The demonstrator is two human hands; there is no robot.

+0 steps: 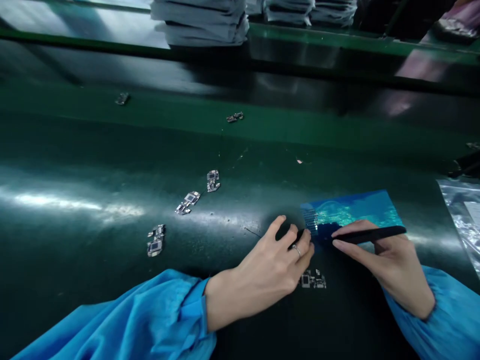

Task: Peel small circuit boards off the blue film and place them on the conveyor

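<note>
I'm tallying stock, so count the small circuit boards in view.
6 clearly visible: far-left board, far-centre board, upper board, middle board and lower board of a diagonal row, and near board beside the left hand. More may be hidden; a right-edge item is unclear.

Here's a broad green table (pixel 82 155), glossy and dim, and look at that white streak of light (pixel 60 202) flaring off its left side! Up behind it, a green-edged shelf (pixel 307 40) runs right across, a tall pale stack (pixel 202 25) sitting on it, smaller stacks (pixel 288 12) to the right, and then everything drops into near-black shadow beneath.
</note>
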